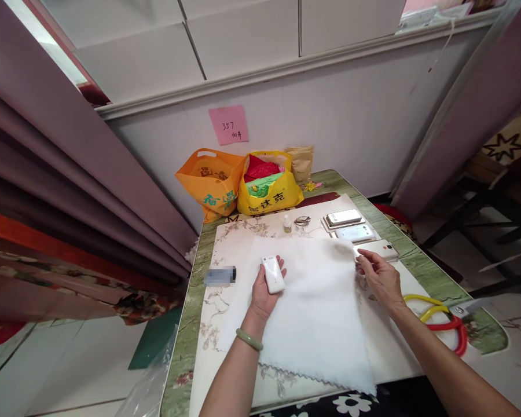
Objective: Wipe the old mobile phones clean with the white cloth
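Note:
A white mobile phone (272, 274) lies in my left hand (264, 296), back side up, with my fingers and thumb around its sides. Under that hand a white cloth (316, 313) with a zigzag-cut edge is spread over the table. At the cloth's upper right edge, by a greyish smudge, the thumb and fingertips of my right hand (381, 282) are pinched together on the cloth. Just beyond that hand lies another white phone (384, 250), partly covered by my fingers. More phones (355, 233) lie behind it, one silver phone (344, 217) on top of another.
Scissors (445, 321) with yellow and red handles lie right of my right forearm. A small bottle (287, 224) and glasses (303, 220) stand behind the cloth. A blurred-out object (219, 276) is at left. Orange (212, 185) and yellow (271, 200) bags stand at the back.

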Demonstrator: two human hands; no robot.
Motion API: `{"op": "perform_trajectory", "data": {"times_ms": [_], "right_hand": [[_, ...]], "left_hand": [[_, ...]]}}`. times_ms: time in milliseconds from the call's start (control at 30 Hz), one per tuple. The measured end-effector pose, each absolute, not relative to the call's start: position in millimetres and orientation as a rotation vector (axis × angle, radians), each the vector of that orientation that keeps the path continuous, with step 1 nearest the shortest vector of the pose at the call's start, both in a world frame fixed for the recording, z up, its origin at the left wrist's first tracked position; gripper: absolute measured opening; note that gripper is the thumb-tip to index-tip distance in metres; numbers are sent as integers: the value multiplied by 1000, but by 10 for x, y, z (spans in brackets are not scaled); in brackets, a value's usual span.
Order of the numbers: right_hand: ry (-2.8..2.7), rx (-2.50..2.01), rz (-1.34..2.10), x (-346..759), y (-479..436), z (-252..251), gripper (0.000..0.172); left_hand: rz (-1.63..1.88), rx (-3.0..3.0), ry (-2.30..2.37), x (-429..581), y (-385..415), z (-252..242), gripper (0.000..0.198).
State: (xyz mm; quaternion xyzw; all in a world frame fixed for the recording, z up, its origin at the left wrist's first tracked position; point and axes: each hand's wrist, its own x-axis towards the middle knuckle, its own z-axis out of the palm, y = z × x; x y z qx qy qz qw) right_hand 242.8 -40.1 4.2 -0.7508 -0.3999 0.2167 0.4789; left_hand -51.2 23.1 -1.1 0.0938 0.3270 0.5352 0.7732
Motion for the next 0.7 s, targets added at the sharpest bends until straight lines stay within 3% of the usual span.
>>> {"op": "perform_trajectory", "data": {"times_ms": [233,367,433,533,700], "right_hand": [[-1681,-2076,533,2272,-885,216,36],[-2196,-1847,768,1926,-1382,343,22],[-2310,-1788,774,1807,-1516,380,24],[-2405,-1788,746,1758,-1528,434,7],[-2388,-1720,830,1775,-1461,571,7]], "left_hand": [[1175,189,729,-493,221,43,36],[1126,156,683,-361,138,60,36],[1120,133,657,-295,113,65,37],[1132,102,644,-234,94,81,40],[1153,92,633,-191,83,132,38]]}}
